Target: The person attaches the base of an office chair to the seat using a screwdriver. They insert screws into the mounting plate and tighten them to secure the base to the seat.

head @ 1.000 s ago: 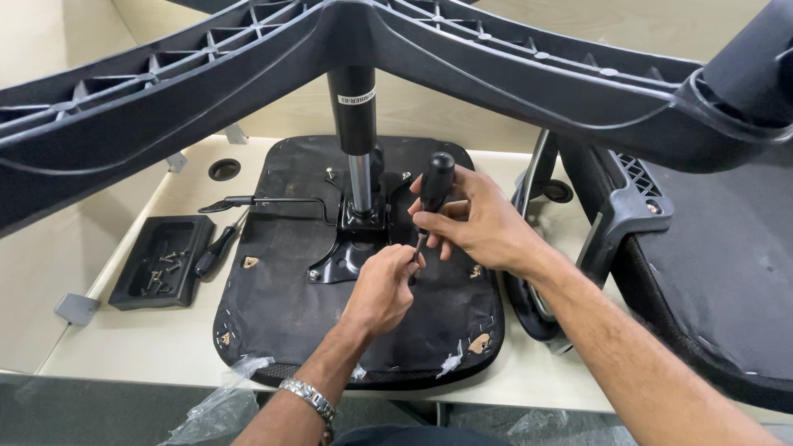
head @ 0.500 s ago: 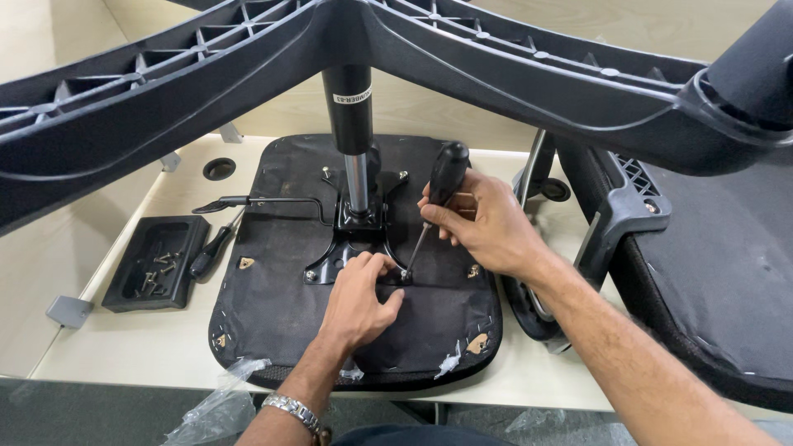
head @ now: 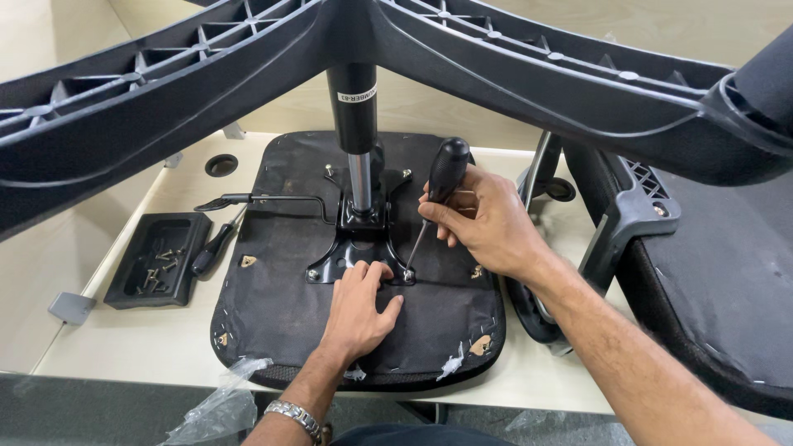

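Right hand [head: 487, 219], gripping the screwdriver [head: 436, 198], has lowered its tip onto the bracket's [head: 357, 252] four-o'clock screw; left hand [head: 359, 306], open, has flattened against the seat underside [head: 429, 322] at six o'clock.

Bright, even overhead light, soft shadows, sharp focus throughout, slight wide-angle stretch at edges.
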